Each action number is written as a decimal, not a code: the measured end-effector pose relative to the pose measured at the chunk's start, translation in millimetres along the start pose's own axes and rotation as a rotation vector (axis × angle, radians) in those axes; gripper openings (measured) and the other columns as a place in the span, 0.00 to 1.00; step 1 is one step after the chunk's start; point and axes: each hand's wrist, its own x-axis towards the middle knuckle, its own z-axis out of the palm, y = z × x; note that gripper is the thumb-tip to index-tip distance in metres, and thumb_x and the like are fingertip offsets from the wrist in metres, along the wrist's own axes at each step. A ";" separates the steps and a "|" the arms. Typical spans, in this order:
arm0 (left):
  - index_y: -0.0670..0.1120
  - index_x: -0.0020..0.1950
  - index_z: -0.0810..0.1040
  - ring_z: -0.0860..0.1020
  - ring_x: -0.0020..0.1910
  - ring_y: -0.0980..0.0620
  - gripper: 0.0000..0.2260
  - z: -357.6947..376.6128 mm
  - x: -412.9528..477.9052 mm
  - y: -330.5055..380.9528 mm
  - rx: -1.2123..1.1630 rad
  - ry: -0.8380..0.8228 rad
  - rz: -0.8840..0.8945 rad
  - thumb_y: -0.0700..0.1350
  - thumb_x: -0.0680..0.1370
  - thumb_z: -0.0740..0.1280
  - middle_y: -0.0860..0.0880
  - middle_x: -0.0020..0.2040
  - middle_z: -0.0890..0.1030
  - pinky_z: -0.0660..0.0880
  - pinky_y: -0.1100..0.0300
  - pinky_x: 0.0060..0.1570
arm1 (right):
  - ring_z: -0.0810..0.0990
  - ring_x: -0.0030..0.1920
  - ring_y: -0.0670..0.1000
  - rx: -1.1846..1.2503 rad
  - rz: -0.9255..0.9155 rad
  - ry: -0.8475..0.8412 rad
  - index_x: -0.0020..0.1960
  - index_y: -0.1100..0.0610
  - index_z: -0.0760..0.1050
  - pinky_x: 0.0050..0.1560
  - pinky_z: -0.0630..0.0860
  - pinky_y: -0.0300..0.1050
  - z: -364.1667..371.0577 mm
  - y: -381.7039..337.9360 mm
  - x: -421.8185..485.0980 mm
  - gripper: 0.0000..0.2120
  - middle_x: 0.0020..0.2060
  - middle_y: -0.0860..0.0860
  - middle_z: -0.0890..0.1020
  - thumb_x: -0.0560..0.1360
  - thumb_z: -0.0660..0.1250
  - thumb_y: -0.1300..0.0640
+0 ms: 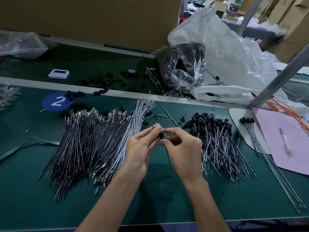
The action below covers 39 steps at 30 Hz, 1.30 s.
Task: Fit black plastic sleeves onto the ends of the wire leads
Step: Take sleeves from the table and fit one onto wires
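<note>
— What are the hands doing?
— The left hand (pixel 142 146) pinches a wire (pixel 168 158) near its tip. The right hand (pixel 182 148) pinches a black sleeve (pixel 161 135) on that wire, above the middle of the table (pixel 150 206).
— And the piles?
— Bare wires (pixel 87 139) lie toward the left edge, sleeved wires (pixel 217 139) toward the right.
</note>
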 end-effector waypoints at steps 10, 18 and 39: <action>0.35 0.46 0.83 0.84 0.40 0.49 0.11 -0.9 -1.8 4.1 0.056 -0.063 0.006 0.36 0.65 0.71 0.43 0.42 0.84 0.80 0.64 0.37 | 0.81 0.36 0.44 -0.044 -0.019 -0.012 0.47 0.58 0.84 0.42 0.76 0.31 -2.6 0.0 1.3 0.12 0.35 0.49 0.85 0.65 0.77 0.67; 0.41 0.46 0.82 0.84 0.41 0.52 0.09 -1.7 -1.6 18.4 -0.009 -0.006 0.031 0.42 0.68 0.70 0.47 0.41 0.85 0.82 0.60 0.43 | 0.74 0.44 0.39 -0.144 -0.074 0.063 0.42 0.58 0.83 0.49 0.67 0.23 -1.8 8.1 -7.5 0.05 0.56 0.49 0.79 0.68 0.78 0.60; 0.37 0.47 0.79 0.85 0.38 0.51 0.03 -11.5 -1.3 22.1 -0.218 0.168 -0.025 0.33 0.76 0.66 0.42 0.40 0.85 0.82 0.63 0.40 | 0.85 0.44 0.55 1.099 0.380 0.169 0.52 0.60 0.72 0.50 0.81 0.47 -6.2 3.1 12.4 0.04 0.44 0.57 0.86 0.77 0.62 0.63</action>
